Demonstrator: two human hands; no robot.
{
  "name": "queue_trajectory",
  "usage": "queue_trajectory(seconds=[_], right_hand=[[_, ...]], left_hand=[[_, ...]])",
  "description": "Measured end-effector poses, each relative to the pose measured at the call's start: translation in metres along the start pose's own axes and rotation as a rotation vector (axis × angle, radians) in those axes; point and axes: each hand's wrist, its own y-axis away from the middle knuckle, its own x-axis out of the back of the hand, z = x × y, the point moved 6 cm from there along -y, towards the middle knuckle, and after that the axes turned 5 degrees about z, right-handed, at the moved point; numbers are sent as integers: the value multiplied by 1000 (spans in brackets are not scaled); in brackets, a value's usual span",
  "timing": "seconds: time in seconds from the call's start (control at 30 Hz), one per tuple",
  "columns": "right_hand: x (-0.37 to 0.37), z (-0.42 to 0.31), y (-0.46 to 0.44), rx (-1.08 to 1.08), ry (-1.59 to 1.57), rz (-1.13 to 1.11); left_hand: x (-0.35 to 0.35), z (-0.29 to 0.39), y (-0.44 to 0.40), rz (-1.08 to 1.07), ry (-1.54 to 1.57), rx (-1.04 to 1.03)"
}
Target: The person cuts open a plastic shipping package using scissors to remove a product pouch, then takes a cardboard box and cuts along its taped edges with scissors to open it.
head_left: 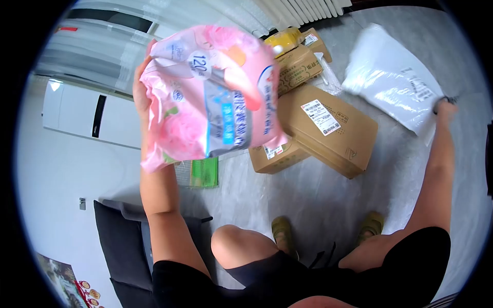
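Grey floor [318, 197], marbled, in a room with pale walls; cartons and parcels set down on it.

Item 1: pink soft pack [221, 92], large, floral print, marked "120"; raised off the floor, close to the camera. Held by the left hand [141, 84], closed on the crumpled side edge, palm mostly hidden behind. Handling, as judged: light to moderate weight, soft and yielding, film skin rather slippery, contents not fragile. Best hold: a full grip on the bunched edge, or a palm beneath the body; a pinch of film alone might stretch or slip.

Item 2: white plastic bag [390, 77], glossy, wrinkled, printed label near one end. Right hand [447, 110] closed at its corner; a small dark object [440, 104] shows there, too blurred to identify. Likely limp and slick; a gathered corner gives the surer hold.

Item 3: large brown carton [352, 136], white shipping label, overlapping a smaller carton [275, 165]. Stiff; better taken by opposite sides.

Item 4: printed carton [303, 69], just beyond the large one, with a yellow package [284, 40] by its upper side.

Item 5: clear plastic wrap [331, 79], beside the cartons.

Item 6: green panel [205, 172], partly behind the pack.

Item 7: dark upholstered seat [120, 241], near the wall.
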Motion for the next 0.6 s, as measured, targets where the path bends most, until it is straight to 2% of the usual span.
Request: queue_trajectory(seconds=[0.07, 0.17, 0.23, 0.3, 0.4, 0.43, 0.53, 0.6], right_hand=[[39, 22, 13, -240, -87, 136], [6, 69, -36, -121, 8, 62], [-21, 82, -60, -69, 144, 22], [-10, 60, -28, -70, 214, 30], [-16, 19, -3, 11, 415, 19], [-32, 16, -18, 76, 525, 5], [-63, 0, -35, 241, 809, -20], [-48, -19, -16, 245, 728, -10]], left_hand=[[3, 9, 14, 9, -90, -74], [-8, 19, 63, 107, -140, -124], [20, 34, 79, 150, -205, -142], [49, 48, 97, 261, -159, -105], [119, 49, 100, 262, -133, -86], [152, 57, 105, 368, -401, -236], [169, 27, 116, 347, -242, -69], [173, 3, 137, 320, -107, 9]])
